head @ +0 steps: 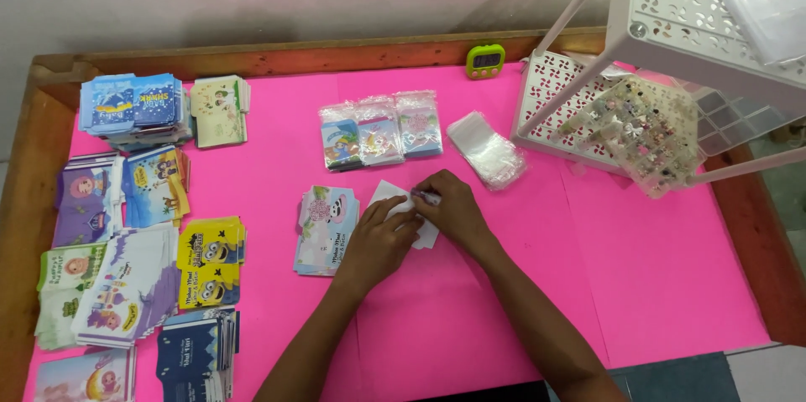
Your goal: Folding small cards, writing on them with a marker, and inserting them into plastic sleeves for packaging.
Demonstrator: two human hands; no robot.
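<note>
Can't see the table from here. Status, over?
Both hands on white card, right fingers pinching small clip. Card stack beside left hand. Nothing blocking.
</note>
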